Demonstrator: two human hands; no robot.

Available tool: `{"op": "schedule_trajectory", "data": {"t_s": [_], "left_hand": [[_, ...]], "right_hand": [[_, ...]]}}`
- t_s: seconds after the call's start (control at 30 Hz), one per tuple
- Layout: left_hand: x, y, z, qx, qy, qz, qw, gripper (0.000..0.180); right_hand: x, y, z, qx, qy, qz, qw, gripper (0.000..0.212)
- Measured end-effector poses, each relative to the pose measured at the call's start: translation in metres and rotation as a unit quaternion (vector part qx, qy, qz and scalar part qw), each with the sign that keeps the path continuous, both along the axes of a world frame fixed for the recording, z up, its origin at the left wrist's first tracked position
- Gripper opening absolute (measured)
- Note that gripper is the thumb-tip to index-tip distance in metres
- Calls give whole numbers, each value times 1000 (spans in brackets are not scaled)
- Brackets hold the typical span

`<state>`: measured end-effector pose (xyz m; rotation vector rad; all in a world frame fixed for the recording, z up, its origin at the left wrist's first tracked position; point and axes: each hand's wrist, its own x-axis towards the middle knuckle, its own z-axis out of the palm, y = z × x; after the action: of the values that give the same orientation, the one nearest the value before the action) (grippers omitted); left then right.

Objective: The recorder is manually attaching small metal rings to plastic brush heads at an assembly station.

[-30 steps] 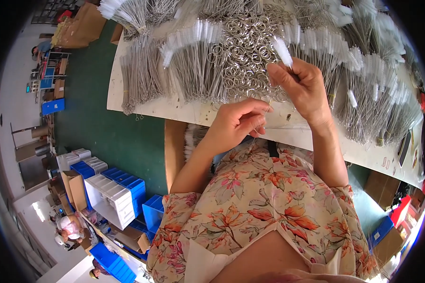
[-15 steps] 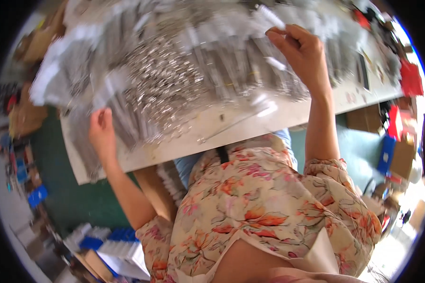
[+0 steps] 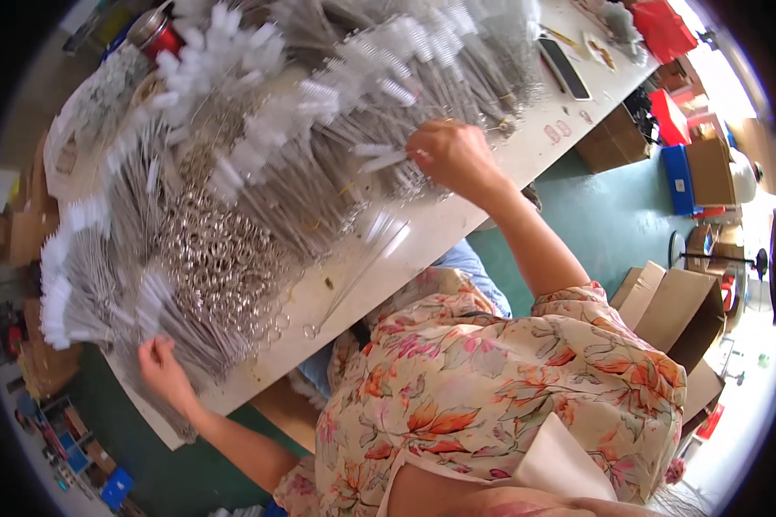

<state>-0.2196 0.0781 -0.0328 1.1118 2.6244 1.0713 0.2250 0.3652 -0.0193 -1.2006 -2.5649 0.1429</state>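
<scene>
Thin wire-stemmed brushes with white bristle heads [image 3: 276,202] lie in dense bundles across the table. My right hand [image 3: 453,159] is over the bundles at the right, fingers bent closed at a white-bristled brush [image 3: 388,160] that sticks out to their left. At the table's near left corner, my left hand [image 3: 164,370] has thumb and fingers pinched together beside a bundle of brushes [image 3: 198,323]; whatever lies between them is too small to make out. Between the bundles spreads a heap of shiny metal rings [image 3: 215,250]. A few loose brushes [image 3: 362,263] lie near the front edge, one ending in a ring.
The white table [image 3: 397,284] slants across the view. A dark phone [image 3: 564,69] lies at its far right, and a red can [image 3: 153,34] stands at the far left. Cardboard boxes [image 3: 677,314] and a blue bin [image 3: 679,179] are on the floor to the right.
The whole view has swung, so the table now slants up to the right. My right hand has come down from a raised brush to the bundles. My left hand stays near the left corner.
</scene>
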Motion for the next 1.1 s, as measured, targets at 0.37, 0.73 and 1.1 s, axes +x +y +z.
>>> {"op": "schedule_trajectory", "data": {"t_s": [0.37,0.73,1.1], "left_hand": [[70,38,42,293,-128,61,946,26],[102,30,14,254,-356,35,899,33],[111,44,-1,303,-390,-10,870,27]], "right_hand": [[33,64,57,118,346,-80,927,16],[141,217,35,27,63,-322,944,30],[158,244,36,-129,172,-265,940,27]]}}
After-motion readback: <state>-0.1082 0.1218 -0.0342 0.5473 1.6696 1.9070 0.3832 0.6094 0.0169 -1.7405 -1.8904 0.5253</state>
